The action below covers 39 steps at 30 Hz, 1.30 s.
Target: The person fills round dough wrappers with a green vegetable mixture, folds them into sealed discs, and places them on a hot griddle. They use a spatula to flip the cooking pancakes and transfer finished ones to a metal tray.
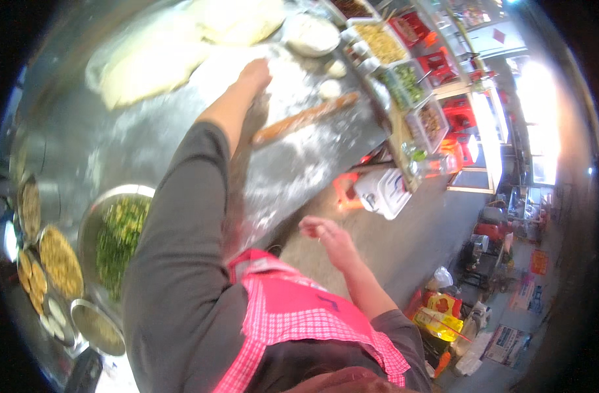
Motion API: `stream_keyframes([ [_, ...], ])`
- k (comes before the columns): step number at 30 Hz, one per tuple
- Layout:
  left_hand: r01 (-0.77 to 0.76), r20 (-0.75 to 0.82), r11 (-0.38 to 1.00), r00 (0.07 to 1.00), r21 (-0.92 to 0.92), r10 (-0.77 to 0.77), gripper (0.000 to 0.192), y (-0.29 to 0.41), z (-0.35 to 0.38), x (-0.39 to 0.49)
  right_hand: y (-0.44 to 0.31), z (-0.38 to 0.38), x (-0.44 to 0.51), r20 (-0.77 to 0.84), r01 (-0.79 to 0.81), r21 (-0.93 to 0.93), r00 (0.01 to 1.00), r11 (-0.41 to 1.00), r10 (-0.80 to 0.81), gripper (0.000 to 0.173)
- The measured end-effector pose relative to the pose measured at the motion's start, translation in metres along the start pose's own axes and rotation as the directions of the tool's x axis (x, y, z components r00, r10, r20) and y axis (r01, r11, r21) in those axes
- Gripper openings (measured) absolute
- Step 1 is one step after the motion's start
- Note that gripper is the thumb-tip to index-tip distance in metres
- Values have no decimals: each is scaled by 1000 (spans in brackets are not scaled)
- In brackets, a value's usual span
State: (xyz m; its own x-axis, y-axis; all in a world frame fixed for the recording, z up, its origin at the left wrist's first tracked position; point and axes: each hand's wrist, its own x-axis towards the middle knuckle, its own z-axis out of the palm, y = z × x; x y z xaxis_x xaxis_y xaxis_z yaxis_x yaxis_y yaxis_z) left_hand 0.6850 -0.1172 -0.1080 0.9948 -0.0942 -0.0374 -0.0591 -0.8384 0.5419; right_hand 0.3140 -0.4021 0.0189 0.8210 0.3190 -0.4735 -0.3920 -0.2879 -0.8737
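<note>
My left hand (256, 74) reaches into white flour (284, 73) on the metal worktop (166, 132); its fingers are blurred against the glare, so its grip is unclear. Large slabs of pale dough (152, 69) lie to its left, and a rounder lump of dough (311, 35) sits beyond it to the right. Two small dough balls (330, 89) rest near a floury wooden rolling pin (306, 118), right of this hand. My right hand (329, 240) hangs off the worktop's edge, fingers loosely bent, with nothing in it.
A metal bowl of chopped greens (122, 236) and several filling dishes (61, 260) stand at left. Plastic tubs of chopped food (380, 42) line the worktop's far right. A white bucket (383, 191) stands by an orange stool (347, 191). Bags (439, 322) lie on the floor at lower right.
</note>
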Motion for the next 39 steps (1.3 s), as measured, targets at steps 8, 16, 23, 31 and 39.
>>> stream_keyframes([
  [8,74,244,958,959,277,-145,33,2,-11,33,-4,-65,135,286,183,-40,944,982,-165,36],
  [16,101,-202,992,973,-75,-114,33,43,-16,-37,-53,-134,254,379,681,-519,725,516,-576,40],
  [23,24,-133,980,991,197,3,64,81,23,-47,-47,-137,320,632,822,-536,541,193,-555,47],
  [31,11,38,941,999,338,-26,79,72,40,-38,-33,-116,311,637,852,-509,467,121,-613,35],
  [39,224,54,972,972,73,-228,29,28,29,-67,6,-133,261,668,826,-537,540,172,-512,30],
])
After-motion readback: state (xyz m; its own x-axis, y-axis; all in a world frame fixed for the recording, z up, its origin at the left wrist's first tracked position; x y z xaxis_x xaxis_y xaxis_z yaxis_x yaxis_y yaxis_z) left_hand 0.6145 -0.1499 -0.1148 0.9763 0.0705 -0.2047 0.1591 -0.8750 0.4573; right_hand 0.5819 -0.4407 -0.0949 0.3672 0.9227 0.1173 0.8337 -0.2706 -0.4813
